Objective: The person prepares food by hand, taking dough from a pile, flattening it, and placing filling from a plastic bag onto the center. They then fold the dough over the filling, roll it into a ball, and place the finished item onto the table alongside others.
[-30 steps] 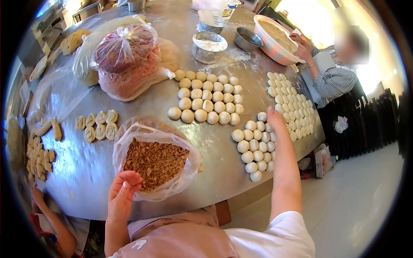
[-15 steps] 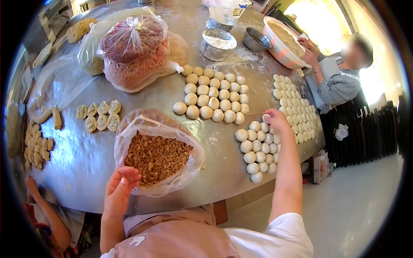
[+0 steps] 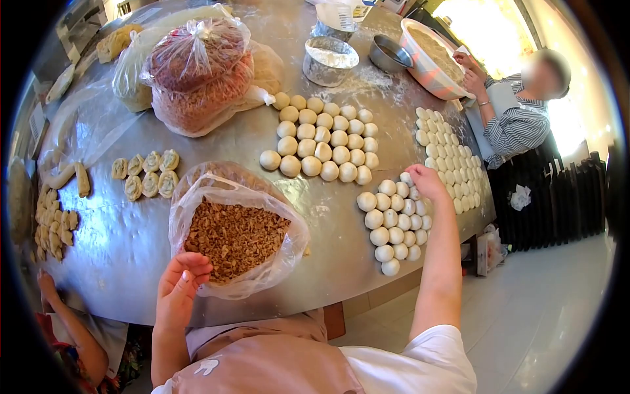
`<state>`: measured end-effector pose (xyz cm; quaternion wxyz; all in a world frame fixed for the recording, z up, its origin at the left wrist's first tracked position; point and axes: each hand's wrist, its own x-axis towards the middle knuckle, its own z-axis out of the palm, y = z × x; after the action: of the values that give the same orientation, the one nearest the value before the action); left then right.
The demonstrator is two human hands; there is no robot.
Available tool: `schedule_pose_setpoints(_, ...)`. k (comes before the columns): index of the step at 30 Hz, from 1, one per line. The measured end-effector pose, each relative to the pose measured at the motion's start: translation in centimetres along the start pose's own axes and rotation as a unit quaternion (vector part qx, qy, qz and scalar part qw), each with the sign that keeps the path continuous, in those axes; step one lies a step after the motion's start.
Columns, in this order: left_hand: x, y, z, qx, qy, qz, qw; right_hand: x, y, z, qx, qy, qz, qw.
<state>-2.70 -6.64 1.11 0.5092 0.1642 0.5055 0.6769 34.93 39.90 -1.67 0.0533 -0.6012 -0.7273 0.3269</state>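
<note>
My left hand (image 3: 182,282) is raised at the near left edge of an open plastic bag (image 3: 289,259) of brown crumbly filling (image 3: 233,240). Its fingers are curled toward the thumb, and I cannot make out anything between them. At the far end of a group of white dough balls (image 3: 396,234), my right hand (image 3: 425,182) has its fingertips closed at a ball on the group's back edge. The fingers partly hide that ball. Behind the open bag lies a second group of dough balls (image 3: 323,152).
Flattened dough rounds (image 3: 453,161) cover the right side of the metal table (image 3: 328,249). Tied bags (image 3: 197,79), a floury pot (image 3: 329,62), a metal pan (image 3: 391,54) and a large tub (image 3: 430,59) stand behind. A co-worker (image 3: 518,118) is at right; another person's arm (image 3: 72,322) shows at left.
The table's contents appear shifted slightly up and left in the view. My right hand stays by the back edge of the dough balls, and my left hand has barely moved.
</note>
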Motion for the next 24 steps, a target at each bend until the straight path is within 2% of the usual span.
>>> schedule_pose_setpoints(3,0.0,0.2,0.2,-0.009,0.003,-0.004,1.0,0.5,0.0,0.8,0.0,0.056,-0.008,0.998)
schedule_pose_setpoints(9,0.1,0.7,0.1,0.008,0.012,0.009,1.0,-0.7,-2.8,2.2,-0.245,0.107,0.051,0.962)
schedule_pose_setpoints(15,-0.3,0.6,-0.4,0.005,0.017,0.013,1.0,-1.7,-6.0,2.5,-0.412,0.107,0.051,0.903)
schedule_pose_setpoints(18,-0.5,0.7,-0.6,0.012,0.015,0.009,1.0,-0.1,-5.6,2.3,-0.474,0.053,0.057,0.877)
schedule_pose_setpoints(21,-0.8,0.9,-0.9,-0.002,0.011,0.018,1.0,0.6,-4.9,2.1,-0.388,0.094,0.057,0.915)
schedule_pose_setpoints(24,-0.9,0.7,-1.4,-0.007,0.025,0.017,1.0,0.1,-4.6,1.6,-0.212,0.166,0.04,0.962)
